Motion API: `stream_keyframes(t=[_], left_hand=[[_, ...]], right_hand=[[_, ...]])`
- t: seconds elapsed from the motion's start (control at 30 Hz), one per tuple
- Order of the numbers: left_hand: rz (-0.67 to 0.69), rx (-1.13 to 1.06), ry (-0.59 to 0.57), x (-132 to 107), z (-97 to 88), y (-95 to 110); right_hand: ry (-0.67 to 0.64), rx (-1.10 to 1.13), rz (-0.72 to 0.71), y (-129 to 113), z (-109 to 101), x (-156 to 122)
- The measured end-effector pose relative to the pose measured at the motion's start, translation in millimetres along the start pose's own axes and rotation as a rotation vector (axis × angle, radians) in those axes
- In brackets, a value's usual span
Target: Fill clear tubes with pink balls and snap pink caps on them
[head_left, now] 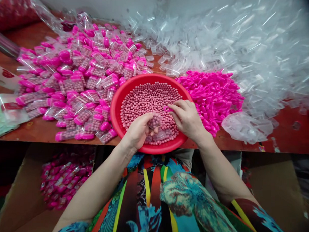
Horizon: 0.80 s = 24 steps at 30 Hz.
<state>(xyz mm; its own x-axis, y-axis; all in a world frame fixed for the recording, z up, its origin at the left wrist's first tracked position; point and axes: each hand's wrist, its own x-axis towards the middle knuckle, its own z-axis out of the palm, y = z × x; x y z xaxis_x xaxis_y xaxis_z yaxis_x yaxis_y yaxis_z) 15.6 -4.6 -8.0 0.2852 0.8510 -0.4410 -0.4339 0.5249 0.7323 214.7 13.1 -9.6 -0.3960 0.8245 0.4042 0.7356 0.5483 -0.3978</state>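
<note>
Over the red basin (pixel 114 110) of small round pink beads (pixel 146 96), my left hand (pixel 138 131) is closed around a small clear container (pixel 156 120) filled with beads. Another clear container (pixel 163 134) lies on the beads just below that hand. My right hand (pixel 186 116) is above the basin's right side, with a small bright pink cap (pixel 166 108) pinched at its fingertips. The two hands are a short way apart. A heap of loose pink caps (pixel 216 93) lies right beside the basin.
Left of the basin, filled containers with pink caps (pixel 77 81) form a large pile. Many clear containers (pixel 207 36) are heaped at the back right. A crumpled plastic bag (pixel 247 126) sits near the table (pixel 288 131) edge. Below, a cardboard box (pixel 23 198) holds pink-capped items (pixel 63 181).
</note>
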Motion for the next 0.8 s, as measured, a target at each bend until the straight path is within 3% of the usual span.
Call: stream_keyframes(t=[0.07, 0.17, 0.33, 0.4, 0.63, 0.7, 0.8], left_hand=[[0.017, 0.000, -0.012, -1, -0.8, -1], [0.015, 0.018, -0.011, -2, -1.5, -1], [0.002, 0.150, 0.080, -3, -1.6, -3], [0.019, 0.201, 0.095, -3, -1.6, -4], [-0.049, 0.174, 0.068, 2, -0.8, -5], [-0.081, 0.117, 0.067, 2, -0.6, -3], [-0.172, 0.029, 0.013, 3, -1.1, 1]], right_hand=[[0.012, 0.216, 0.052, -5, 1, 1], [-0.088, 0.465, 0.082, -14, -2, 4], [-0.269, 0.522, 0.031, -11, -8, 7], [-0.285, 0.485, -0.025, -7, -7, 6], [-0.231, 0.070, -0.190, 4, -4, -1], [-0.169, 0.064, -0.127, 5, -4, -2], [-0.025, 0.261, 0.078, 2, -1, -3]])
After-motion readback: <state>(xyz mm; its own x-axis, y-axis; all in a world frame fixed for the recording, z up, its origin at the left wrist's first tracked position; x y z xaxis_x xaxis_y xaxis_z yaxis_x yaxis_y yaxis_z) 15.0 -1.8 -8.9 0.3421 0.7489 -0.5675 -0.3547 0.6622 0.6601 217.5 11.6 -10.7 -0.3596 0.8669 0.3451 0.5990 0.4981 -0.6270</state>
